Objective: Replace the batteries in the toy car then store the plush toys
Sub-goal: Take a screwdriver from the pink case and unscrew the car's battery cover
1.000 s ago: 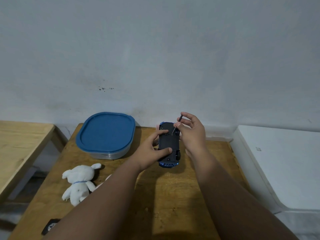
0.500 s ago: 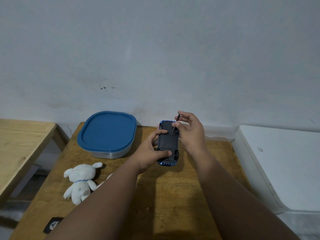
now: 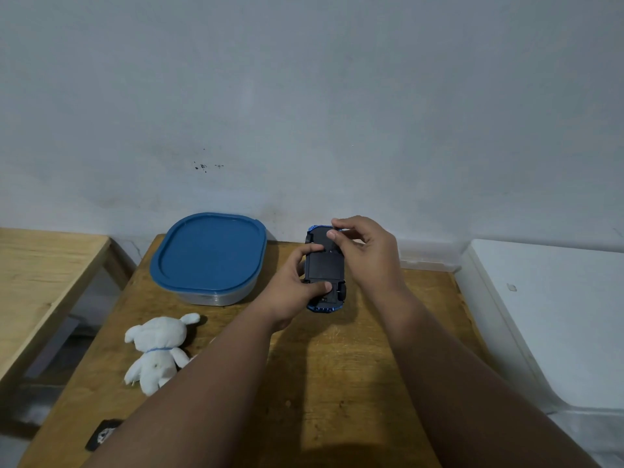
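Wooden table sits by a grey wall; the toy car is upside down at the far middle, gripped by the left hand on its left side; the right hand pinches at its far end, fingers curled; a white plush toy lies near left, a blue-lidded box behind it.

Toy car: one
White plush toy: one
Lidded container: one
Hands: two, left, right
Wooden surfaces: two
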